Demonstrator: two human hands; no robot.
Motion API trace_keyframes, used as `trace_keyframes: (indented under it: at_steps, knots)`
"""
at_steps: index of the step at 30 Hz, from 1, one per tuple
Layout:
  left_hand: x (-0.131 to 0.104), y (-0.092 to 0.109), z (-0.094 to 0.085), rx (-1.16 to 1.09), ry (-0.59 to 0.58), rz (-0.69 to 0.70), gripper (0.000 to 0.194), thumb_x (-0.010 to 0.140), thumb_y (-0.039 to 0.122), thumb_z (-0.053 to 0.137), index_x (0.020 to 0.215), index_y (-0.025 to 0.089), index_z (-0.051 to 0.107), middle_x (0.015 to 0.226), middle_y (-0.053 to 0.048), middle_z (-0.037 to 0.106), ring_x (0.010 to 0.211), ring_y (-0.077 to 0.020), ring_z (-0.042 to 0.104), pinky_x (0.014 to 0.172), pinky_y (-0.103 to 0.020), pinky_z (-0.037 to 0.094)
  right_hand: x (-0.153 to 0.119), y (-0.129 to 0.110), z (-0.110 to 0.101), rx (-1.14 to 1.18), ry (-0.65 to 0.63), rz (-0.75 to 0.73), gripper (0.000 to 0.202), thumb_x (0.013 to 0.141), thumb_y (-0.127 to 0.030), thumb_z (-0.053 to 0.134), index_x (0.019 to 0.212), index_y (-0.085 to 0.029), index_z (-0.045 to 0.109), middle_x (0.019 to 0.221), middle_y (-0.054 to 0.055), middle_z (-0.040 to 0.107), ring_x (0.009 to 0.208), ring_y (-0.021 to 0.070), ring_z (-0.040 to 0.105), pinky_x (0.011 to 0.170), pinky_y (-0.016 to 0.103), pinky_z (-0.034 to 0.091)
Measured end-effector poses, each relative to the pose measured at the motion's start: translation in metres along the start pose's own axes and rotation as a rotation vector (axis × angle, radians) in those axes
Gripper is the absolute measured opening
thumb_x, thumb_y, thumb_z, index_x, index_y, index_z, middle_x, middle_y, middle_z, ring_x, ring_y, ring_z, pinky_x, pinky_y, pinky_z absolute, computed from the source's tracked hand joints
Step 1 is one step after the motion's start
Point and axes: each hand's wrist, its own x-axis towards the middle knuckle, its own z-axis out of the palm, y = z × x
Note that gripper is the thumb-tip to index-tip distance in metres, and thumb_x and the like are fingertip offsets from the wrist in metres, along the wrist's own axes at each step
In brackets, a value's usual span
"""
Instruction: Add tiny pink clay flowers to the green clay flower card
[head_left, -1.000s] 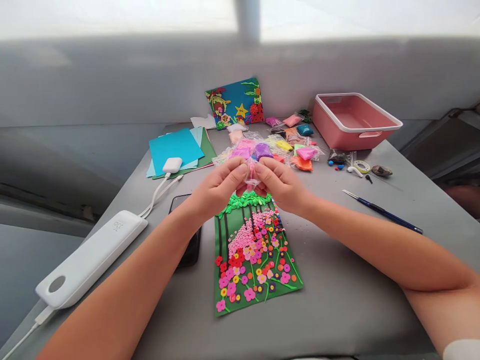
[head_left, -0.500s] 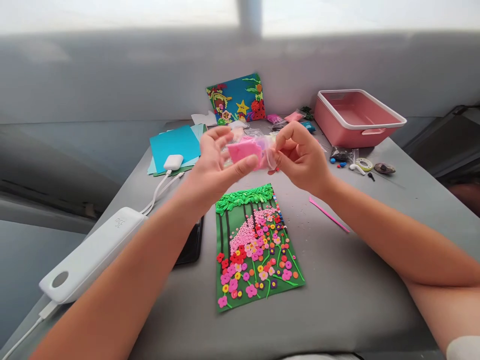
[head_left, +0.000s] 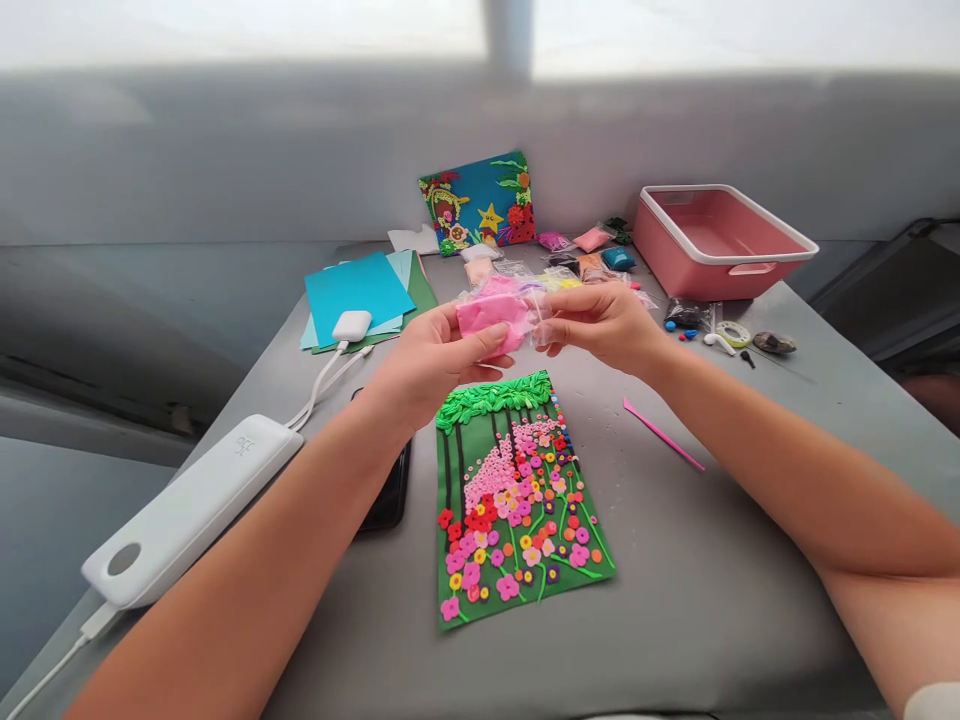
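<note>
Both hands hold a small clear bag of pink clay (head_left: 491,315) above the far edge of a clay flower picture. My left hand (head_left: 442,355) is closed around the bag's pink-filled end, thumb on top. At its loose plastic end, my right hand (head_left: 600,315) pinches with thumb and fingers. Beneath them lies the green sheet (head_left: 480,460), covered with pink, red, yellow and purple clay flowers, dark trunks and a band of green leaves. A slim pink modelling tool (head_left: 664,434) rests to the right of the picture.
Farther back are packets of coloured clay (head_left: 619,259), an underwater clay picture (head_left: 480,200) and a pink basket (head_left: 720,240). Blue paper sheets (head_left: 360,295), a white power bank (head_left: 195,510) with cables and a dark phone (head_left: 390,500) lie left. Earbuds and tape (head_left: 733,334) sit right.
My left fingers have closed round the pink bag, where they were spread before. My right fingers have straightened forward along the bag's plastic end. The view has shifted slightly.
</note>
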Motion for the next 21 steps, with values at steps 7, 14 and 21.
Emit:
trace_keyframes:
  at_steps: [7, 14, 21]
  knots:
    - [-0.001, -0.003, -0.003, 0.014, -0.089, -0.038, 0.027, 0.075, 0.032, 0.087, 0.094, 0.017, 0.075, 0.089, -0.006, 0.078, 0.067, -0.0117, 0.068, 0.062, -0.023, 0.058, -0.004, -0.003, 0.009, -0.1, -0.021, -0.115, 0.036, 0.074, -0.053, 0.085, 0.076, -0.018, 0.078, 0.073, 0.001, 0.067, 0.068, 0.011, 0.055, 0.061, 0.026, 0.047]
    - [-0.007, 0.001, -0.001, -0.028, -0.13, -0.09, 0.03, 0.075, 0.03, 0.089, 0.096, 0.017, 0.073, 0.088, -0.004, 0.076, 0.073, -0.0124, 0.071, 0.065, -0.023, 0.059, -0.005, -0.006, 0.008, -0.198, -0.041, -0.223, 0.025, 0.085, -0.042, 0.078, 0.078, -0.018, 0.079, 0.075, 0.002, 0.067, 0.068, 0.0105, 0.055, 0.06, 0.026, 0.045]
    - [-0.005, 0.001, 0.003, -0.14, -0.164, -0.156, 0.035, 0.082, 0.05, 0.081, 0.093, 0.017, 0.074, 0.093, -0.007, 0.074, 0.082, -0.0156, 0.072, 0.068, -0.024, 0.06, -0.007, -0.01, -0.003, -0.425, -0.027, -0.332, 0.01, 0.088, -0.029, 0.077, 0.092, -0.021, 0.081, 0.098, 0.006, 0.072, 0.084, 0.0148, 0.063, 0.068, 0.028, 0.05]
